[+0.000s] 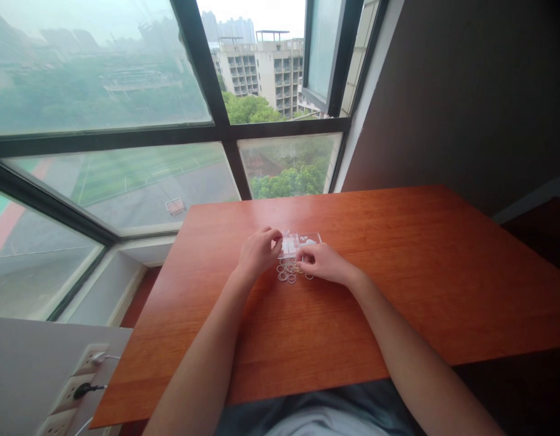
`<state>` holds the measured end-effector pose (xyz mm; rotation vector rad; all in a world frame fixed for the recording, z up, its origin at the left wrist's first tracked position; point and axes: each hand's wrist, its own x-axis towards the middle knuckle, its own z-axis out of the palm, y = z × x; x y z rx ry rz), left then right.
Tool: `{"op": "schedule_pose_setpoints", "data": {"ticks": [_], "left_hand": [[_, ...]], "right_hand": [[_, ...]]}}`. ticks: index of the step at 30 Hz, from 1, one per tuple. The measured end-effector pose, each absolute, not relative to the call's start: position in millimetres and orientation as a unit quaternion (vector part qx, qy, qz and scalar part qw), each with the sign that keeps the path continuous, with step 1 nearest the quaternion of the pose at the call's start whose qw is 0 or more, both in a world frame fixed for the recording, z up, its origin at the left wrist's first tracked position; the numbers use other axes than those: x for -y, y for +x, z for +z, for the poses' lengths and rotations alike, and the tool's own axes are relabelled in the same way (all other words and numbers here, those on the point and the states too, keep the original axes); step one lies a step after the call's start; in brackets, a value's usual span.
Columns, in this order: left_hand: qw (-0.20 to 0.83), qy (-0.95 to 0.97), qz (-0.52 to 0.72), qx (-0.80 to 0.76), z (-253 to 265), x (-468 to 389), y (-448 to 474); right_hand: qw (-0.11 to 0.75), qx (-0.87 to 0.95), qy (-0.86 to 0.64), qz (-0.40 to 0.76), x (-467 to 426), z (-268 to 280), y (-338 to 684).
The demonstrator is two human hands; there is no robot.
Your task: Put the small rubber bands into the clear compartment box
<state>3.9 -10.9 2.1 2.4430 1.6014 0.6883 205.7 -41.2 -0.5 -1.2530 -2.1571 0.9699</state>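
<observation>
A small clear plastic box lies on the wooden table in front of me, with small white pieces inside its right part. Just this side of it, several thin pale rings lie in a loose cluster; a few look yellowish. My left hand is closed at the box's left edge, its fingers curled and fingertips beside the clear plastic. Over the right side of the rings, my right hand is closed in a pinch and covers part of the box's near edge. Whatever either pinch holds is too small to make out.
The reddish-brown table stretches out on both sides of my hands. Beyond its far edge stand dark-framed windows, one pane swung open. Wall sockets with plugged-in cables are at the lower left. A grey wall rises on the right.
</observation>
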Motion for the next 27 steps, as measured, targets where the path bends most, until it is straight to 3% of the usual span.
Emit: {"op": "schedule_pose_setpoints", "data": {"ticks": [4,10,27], "left_hand": [[0.065,0.811,0.235,-0.532,1.6,10.5,3.6],[0.067,0.809,0.244,-0.530,2.7,10.9,4.2],[0.063,0.810,0.246,-0.529,4.8,11.3,4.2]], "right_hand": [[0.238,0.778,-0.433,0.388,41.9,-1.7,206.8],[0.228,0.805,-0.466,0.289,39.7,-5.7,207.0],[0.210,0.821,-0.453,0.277,45.1,-4.7,201.3]]}}
